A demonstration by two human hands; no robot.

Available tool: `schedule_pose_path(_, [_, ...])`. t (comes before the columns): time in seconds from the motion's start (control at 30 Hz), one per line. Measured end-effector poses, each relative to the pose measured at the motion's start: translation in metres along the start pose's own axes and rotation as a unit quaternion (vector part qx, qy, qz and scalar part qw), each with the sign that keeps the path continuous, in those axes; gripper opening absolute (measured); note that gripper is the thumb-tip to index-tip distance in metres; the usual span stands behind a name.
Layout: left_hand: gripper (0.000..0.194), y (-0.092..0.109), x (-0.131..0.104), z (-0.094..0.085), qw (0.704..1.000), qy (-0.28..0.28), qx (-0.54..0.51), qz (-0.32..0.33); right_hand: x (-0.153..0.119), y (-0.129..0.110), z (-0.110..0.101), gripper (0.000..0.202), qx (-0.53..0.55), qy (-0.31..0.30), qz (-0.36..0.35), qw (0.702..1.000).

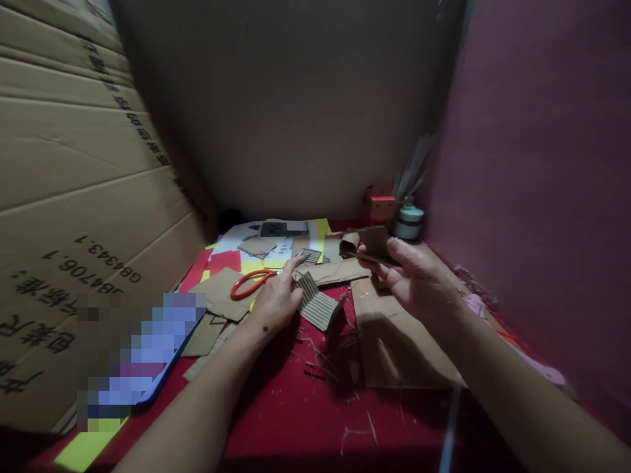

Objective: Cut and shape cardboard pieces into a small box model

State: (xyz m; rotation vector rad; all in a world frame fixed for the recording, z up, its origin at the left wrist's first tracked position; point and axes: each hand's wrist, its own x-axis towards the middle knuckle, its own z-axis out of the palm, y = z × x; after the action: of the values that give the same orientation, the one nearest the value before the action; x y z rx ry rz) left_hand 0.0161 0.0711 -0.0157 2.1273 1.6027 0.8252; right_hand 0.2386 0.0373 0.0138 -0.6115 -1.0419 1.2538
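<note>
My left hand [279,295] is over the scraps in the middle of the table, index finger stretched out to a small corrugated cardboard strip [311,258] and thumb apart. Scissors with orange handles [241,282] lie beside and partly behind this hand. Just right of it rests a bent piece of corrugated cardboard [318,309]. My right hand [419,279] is raised over the table, holding a brown cardboard piece [377,242] between thumb and fingers; its lower part is hidden by the fingers. Below that hand lies a flat cardboard sheet [394,341].
A large cardboard box [73,151] walls off the left side. A blue-edged, blurred object [162,355] leans there. White and yellow paper [231,235] lies at the back, near a teal jar [409,220] and a red box [380,205]. Shreds litter the red tablecloth [296,420].
</note>
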Motion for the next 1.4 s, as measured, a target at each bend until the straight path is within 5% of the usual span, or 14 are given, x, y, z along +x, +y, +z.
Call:
schedule_pose_path(0.13, [0.053,0.012,-0.009,-0.002,0.997,0.011,0.077,0.002,-0.02,-0.013,-0.009,0.032,-0.058,0.043,0.026,0.997])
schedule_pose_path(0.23, [0.039,0.018,-0.026,0.0,0.99,0.022,0.128,0.063,-0.038,-0.018,-0.02,0.04,-0.102,0.063,0.02,0.993])
schedule_pose_path(0.37, [0.031,0.015,-0.052,-0.001,0.982,-0.029,0.149,0.11,-0.058,-0.023,-0.033,0.047,-0.124,0.08,0.003,0.989])
schedule_pose_path(0.5, [0.037,0.021,-0.069,-0.011,0.976,0.086,0.158,0.125,-0.069,-0.018,-0.033,0.051,-0.135,0.097,0.021,0.986])
schedule_pose_path(0.57, [0.048,0.034,-0.072,-0.016,0.983,0.109,0.075,0.131,-0.072,-0.011,-0.025,0.05,-0.132,0.079,0.033,0.987])
schedule_pose_path(0.63, [0.071,0.05,-0.074,-0.017,0.989,0.016,-0.12,0.09,-0.076,-0.005,-0.013,0.05,-0.147,0.031,0.041,0.988])
schedule_pose_path(0.7, [0.07,0.064,-0.073,-0.015,0.938,-0.099,-0.332,0.034,-0.081,0.001,0.001,0.05,-0.185,-0.008,0.021,0.982])
schedule_pose_path(0.77, [0.055,0.072,-0.07,-0.01,0.881,-0.14,-0.452,-0.017,-0.086,0.004,0.012,0.047,-0.227,-0.04,-0.027,0.973])
schedule_pose_path(0.87, [0.048,0.075,-0.062,-0.006,0.832,-0.166,-0.523,-0.078,-0.092,0.006,0.02,0.048,-0.311,-0.057,-0.11,0.942])
schedule_pose_path(1.0, [0.052,0.073,-0.049,-0.016,0.778,-0.223,-0.573,-0.133,-0.098,-0.002,0.017,0.059,-0.373,-0.094,-0.104,0.917])
schedule_pose_path(1.1, [0.042,0.068,-0.033,-0.031,0.818,-0.111,-0.555,-0.101,-0.103,-0.017,0.002,0.061,-0.43,-0.079,-0.09,0.895])
schedule_pose_path(1.2, [0.033,0.048,-0.013,-0.041,0.87,0.085,-0.486,-0.009,-0.11,-0.03,-0.033,0.05,-0.533,0.005,-0.085,0.842])
schedule_pose_path(1.27, [0.037,0.028,0.0,-0.043,0.92,0.177,-0.349,0.031,-0.116,-0.033,-0.065,0.047,-0.635,0.065,-0.092,0.764])
schedule_pose_path(1.4, [0.037,-0.006,0.013,-0.035,0.979,0.188,-0.014,0.078,-0.128,-0.027,-0.119,0.052,-0.797,0.08,-0.076,0.594])
